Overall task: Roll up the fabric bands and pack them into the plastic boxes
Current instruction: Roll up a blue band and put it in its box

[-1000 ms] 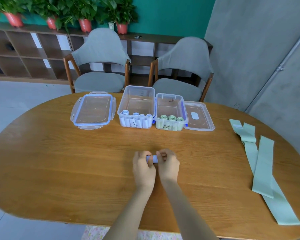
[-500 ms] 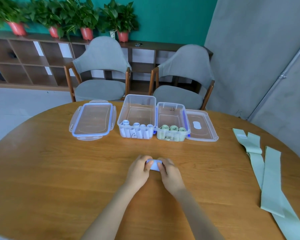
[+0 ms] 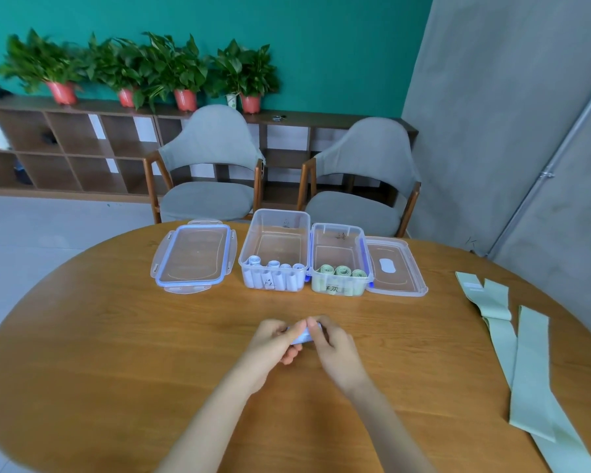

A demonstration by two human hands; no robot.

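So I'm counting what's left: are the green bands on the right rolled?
No, the green bands lie flat, unrolled, on the table.

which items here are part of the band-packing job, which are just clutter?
Job: blue roll held by left hand and right hand; left box; right box; green bands.
Not job: chairs; potted plants; shelf.

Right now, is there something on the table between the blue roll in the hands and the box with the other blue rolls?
Nothing visible. The blue roll is held by the left hand and right hand; bare wooden table lies up to the open box of blue rolls, whose lid sits to its left.
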